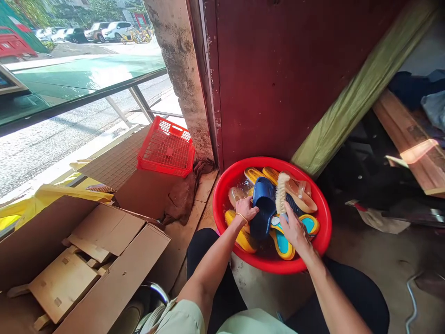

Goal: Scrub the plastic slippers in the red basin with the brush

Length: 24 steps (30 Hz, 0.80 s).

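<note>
Over a red basin (219,197) of water, my left hand (246,209) is closed on the edge of a dark blue slipper (262,189), tilted with its opening toward me. My right hand (294,229) grips a scrub brush (281,194) with pale bristles, held upright just to the right of the slipper. The brush's handle is mostly hidden by my fingers. Around them in the basin lie several yellow shoes or slippers, some with a turquoise footbed (282,243). A tan sandal (303,197) rests near the right rim.
A red plastic crate (167,150) sits on cardboard at the left, near a brown cloth (182,199). Closer in stands a cardboard box (128,264) holding small wooden pieces. Behind the basin rises a dark red panel (274,83), with a greenish curtain (358,104) beside it.
</note>
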Each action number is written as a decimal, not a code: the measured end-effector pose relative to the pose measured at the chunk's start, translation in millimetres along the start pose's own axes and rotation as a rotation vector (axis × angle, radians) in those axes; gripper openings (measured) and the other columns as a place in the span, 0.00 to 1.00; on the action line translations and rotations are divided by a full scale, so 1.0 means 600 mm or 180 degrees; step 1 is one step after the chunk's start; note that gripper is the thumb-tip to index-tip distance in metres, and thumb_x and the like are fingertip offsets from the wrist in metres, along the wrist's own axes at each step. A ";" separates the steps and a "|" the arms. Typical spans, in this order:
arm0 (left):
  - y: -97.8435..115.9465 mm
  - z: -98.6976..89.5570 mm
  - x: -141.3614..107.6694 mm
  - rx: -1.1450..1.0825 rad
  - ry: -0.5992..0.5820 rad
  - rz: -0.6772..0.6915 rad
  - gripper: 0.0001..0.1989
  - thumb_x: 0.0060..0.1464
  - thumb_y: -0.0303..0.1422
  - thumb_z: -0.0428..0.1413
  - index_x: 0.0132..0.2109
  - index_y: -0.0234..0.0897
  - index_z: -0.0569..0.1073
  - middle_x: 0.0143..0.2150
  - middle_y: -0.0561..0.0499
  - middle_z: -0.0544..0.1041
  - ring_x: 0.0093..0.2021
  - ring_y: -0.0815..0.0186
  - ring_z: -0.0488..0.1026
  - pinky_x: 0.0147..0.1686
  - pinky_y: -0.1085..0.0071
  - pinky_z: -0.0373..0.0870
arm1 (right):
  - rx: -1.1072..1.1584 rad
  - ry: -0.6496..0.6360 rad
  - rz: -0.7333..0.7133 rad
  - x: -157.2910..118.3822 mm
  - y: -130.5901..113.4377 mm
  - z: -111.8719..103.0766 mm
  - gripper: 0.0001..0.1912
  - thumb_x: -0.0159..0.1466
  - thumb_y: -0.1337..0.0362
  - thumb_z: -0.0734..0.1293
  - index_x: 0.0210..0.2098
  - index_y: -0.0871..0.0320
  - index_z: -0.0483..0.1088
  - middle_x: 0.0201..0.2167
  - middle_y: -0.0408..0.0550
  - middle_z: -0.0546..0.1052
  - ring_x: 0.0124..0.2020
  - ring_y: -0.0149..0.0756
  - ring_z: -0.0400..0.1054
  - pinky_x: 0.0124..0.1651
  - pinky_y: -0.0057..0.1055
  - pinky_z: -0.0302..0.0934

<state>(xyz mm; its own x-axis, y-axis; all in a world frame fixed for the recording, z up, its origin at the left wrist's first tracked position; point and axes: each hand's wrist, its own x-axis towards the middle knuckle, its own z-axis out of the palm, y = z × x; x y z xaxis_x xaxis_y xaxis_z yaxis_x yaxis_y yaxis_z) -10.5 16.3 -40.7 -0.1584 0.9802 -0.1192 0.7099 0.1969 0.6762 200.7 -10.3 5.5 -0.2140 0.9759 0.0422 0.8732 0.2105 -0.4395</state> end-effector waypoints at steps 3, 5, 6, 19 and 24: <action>0.007 0.002 -0.006 0.0157 0.0185 -0.0017 0.28 0.50 0.35 0.57 0.59 0.39 0.72 0.46 0.47 0.81 0.54 0.53 0.74 0.58 0.58 0.65 | -0.0656 -0.0308 -0.0530 0.002 -0.012 -0.011 0.32 0.70 0.64 0.57 0.72 0.46 0.54 0.51 0.53 0.76 0.44 0.43 0.75 0.42 0.32 0.66; 0.009 0.001 -0.009 0.0132 0.0224 -0.0042 0.28 0.50 0.33 0.56 0.60 0.40 0.71 0.46 0.48 0.81 0.54 0.55 0.73 0.58 0.58 0.64 | -0.1023 -0.0452 -0.0571 -0.007 -0.001 -0.017 0.31 0.70 0.67 0.55 0.71 0.43 0.56 0.47 0.52 0.76 0.40 0.42 0.75 0.39 0.32 0.65; 0.010 0.000 -0.011 0.0120 0.0216 -0.0044 0.28 0.50 0.33 0.56 0.60 0.41 0.70 0.46 0.48 0.81 0.55 0.55 0.73 0.59 0.58 0.63 | -0.1125 -0.0510 -0.0511 -0.013 0.010 -0.021 0.31 0.71 0.67 0.55 0.71 0.42 0.57 0.46 0.51 0.77 0.38 0.41 0.75 0.38 0.31 0.65; 0.018 0.016 -0.024 0.0526 -0.0032 0.0188 0.34 0.51 0.33 0.53 0.65 0.35 0.61 0.61 0.39 0.73 0.65 0.52 0.64 0.66 0.53 0.50 | -0.0722 -0.0430 0.0158 0.010 0.103 -0.087 0.30 0.66 0.67 0.61 0.67 0.44 0.65 0.51 0.47 0.80 0.47 0.43 0.75 0.47 0.32 0.66; 0.009 0.018 -0.018 0.0411 0.0029 0.0183 0.33 0.50 0.33 0.53 0.64 0.34 0.62 0.59 0.40 0.75 0.64 0.53 0.65 0.64 0.56 0.54 | -0.0869 -0.0602 -0.0352 0.052 0.024 -0.062 0.30 0.68 0.66 0.59 0.70 0.47 0.61 0.46 0.51 0.79 0.42 0.39 0.74 0.43 0.28 0.64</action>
<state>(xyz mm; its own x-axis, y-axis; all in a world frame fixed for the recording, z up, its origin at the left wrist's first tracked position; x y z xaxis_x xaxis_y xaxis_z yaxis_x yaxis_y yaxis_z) 2.6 7.0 -43.7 -0.1207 0.9898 -0.0759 0.8003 0.1422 0.5825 223.1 25.2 34.1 -0.3689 0.9239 -0.1019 0.9196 0.3469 -0.1844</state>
